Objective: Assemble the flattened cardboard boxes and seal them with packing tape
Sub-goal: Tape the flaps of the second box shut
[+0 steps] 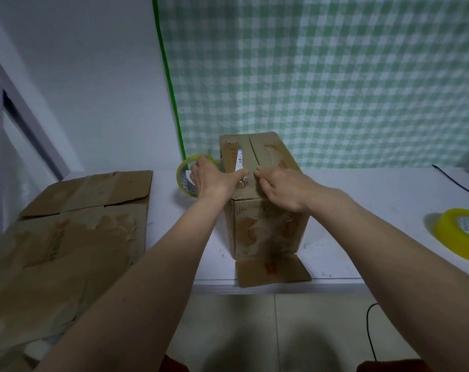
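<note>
An assembled brown cardboard box stands on the white table with its top flaps closed. One bottom flap sticks out flat toward the table's front edge. My left hand holds a yellow tape roll beside the box's top left edge, its thumb reaching onto the top seam. My right hand lies on the box top with fingers curled, pressing at the centre seam close to the left thumb.
Flattened cardboard boxes lie stacked at the table's left. A second yellow tape roll sits at the right edge. A green checked curtain hangs behind. Black cables run at the right, one on the floor.
</note>
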`<move>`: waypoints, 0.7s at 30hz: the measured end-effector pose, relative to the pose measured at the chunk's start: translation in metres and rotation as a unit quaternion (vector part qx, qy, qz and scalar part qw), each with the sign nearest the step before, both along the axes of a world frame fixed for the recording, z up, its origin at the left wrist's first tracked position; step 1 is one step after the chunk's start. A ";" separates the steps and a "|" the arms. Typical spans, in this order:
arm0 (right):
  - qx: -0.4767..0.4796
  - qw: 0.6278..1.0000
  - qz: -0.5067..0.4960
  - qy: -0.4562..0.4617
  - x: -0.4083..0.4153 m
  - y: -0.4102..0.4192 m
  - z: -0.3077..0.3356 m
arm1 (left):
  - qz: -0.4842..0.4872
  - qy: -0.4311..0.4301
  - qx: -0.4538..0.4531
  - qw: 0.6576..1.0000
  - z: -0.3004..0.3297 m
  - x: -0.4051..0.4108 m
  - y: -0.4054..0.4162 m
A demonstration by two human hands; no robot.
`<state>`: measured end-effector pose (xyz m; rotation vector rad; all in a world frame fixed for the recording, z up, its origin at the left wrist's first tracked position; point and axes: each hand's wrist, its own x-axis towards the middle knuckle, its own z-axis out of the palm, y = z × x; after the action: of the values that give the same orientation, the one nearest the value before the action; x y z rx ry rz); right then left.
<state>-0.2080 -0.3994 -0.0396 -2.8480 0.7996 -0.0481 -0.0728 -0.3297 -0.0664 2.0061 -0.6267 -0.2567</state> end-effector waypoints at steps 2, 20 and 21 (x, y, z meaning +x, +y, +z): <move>0.006 1.000 -0.004 0.006 0.016 -0.012 0.004 | -0.006 -0.013 -0.005 1.000 -0.001 0.001 0.000; -0.052 0.997 -0.054 0.019 0.118 -0.110 -0.004 | -0.035 -0.034 -0.052 0.997 -0.016 0.006 -0.006; -0.045 0.997 -0.060 0.009 0.120 -0.112 -0.004 | -0.034 -0.031 -0.055 0.997 -0.017 0.005 -0.006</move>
<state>-0.0881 -0.5116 -0.0433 -2.8841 0.9968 -0.0767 -0.0676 -0.3359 -0.0832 1.8957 -0.7337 -0.1974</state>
